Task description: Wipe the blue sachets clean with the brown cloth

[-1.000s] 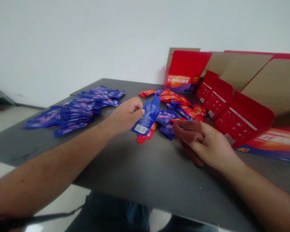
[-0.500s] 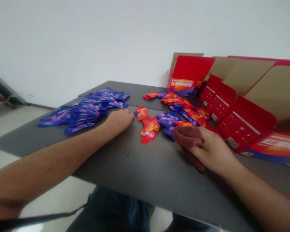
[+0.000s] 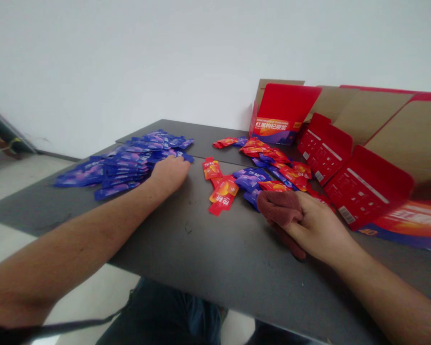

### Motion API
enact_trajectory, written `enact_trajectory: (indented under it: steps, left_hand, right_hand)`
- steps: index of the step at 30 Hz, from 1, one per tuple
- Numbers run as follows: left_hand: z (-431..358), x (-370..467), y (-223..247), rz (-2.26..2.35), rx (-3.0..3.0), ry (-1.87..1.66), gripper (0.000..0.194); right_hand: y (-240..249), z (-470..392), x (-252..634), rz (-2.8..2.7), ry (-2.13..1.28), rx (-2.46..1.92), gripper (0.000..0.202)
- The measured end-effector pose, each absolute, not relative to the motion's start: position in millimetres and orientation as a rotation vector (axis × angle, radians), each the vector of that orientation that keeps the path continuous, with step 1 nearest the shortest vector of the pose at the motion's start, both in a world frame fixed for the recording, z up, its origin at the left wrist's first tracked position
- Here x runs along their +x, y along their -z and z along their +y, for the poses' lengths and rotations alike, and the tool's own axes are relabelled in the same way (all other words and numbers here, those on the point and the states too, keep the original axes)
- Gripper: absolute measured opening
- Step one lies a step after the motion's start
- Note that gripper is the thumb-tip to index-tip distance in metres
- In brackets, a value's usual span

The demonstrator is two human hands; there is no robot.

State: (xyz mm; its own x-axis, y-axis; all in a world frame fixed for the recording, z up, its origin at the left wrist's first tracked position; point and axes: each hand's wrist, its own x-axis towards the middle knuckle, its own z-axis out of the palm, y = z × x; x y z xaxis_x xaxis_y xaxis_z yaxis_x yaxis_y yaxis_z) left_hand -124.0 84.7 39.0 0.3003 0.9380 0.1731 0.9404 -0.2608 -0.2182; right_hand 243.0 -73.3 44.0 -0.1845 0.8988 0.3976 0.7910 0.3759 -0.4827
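My left hand is closed at the right edge of a heap of blue-purple sachets. A blue sachet shows at its fingertips, its rest hidden by the hand. My right hand is wrapped round a folded brown cloth, held just above the table. Between the hands, several red-orange sachets lie flat, overlapping. Beside them blue sachets touch a mixed pile of red sachets and blue ones further back.
Red printed cartons with open flaps stand on the right: a small upright box at the back and a large carton nearer. The dark grey table has its front edge above my legs. A white wall rises behind.
My left hand has moved left, from beside the red-orange sachets to the edge of the blue heap, and the blue tip at its fingers went along. My right hand and the cloth stay put.
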Motion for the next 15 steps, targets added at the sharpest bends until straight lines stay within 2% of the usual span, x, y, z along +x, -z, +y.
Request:
enact_trajectory:
  steps: [4,15]
  left_hand:
    - [93.7,-119.2,-30.2,-1.703,-2.333,-0.007,0.049]
    - [94.7,-117.6,-34.5,-1.760,-2.383,0.071,0.046]
  right_hand:
    - [-43.5,-72.3,244.2,-2.032,-0.243,-1.493,0.039]
    - [-45.0,-71.8,244.6,-1.932,-0.274,-1.471,0.032]
